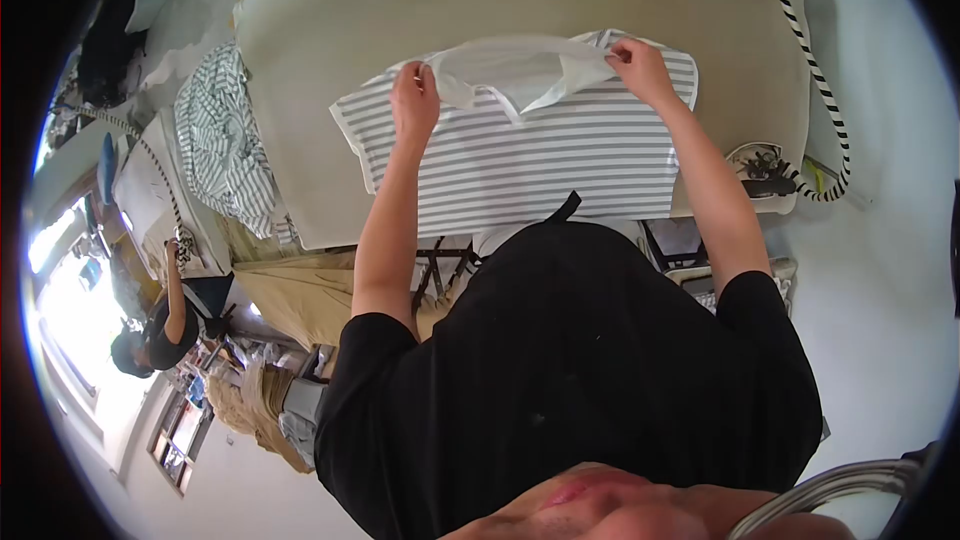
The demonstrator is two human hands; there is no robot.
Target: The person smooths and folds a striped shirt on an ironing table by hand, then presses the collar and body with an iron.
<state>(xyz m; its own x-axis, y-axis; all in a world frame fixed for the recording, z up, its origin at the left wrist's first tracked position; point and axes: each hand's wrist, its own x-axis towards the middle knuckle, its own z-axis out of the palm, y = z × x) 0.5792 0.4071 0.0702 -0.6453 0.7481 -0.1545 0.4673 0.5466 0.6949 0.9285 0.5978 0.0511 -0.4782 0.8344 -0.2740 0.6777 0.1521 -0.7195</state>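
A grey-and-white striped shirt (545, 165) lies spread on the padded ironing table, its white collar (490, 62) toward the far side. My left hand (414, 98) pinches the collar's left end between thumb and fingers. At the opposite end, my right hand (640, 70) grips the collar near the shoulder. Between the two hands the collar is held up and stretched, with its inner side showing. The shirt's lower part reaches the table's near edge, close to my body.
An iron (768, 178) rests at the table's right corner, joined to a black-and-white striped cord (835, 115). Crumpled striped garments (222, 140) hang over the left edge of the ironing table (310, 180). Another person (165, 330) works at a table far left.
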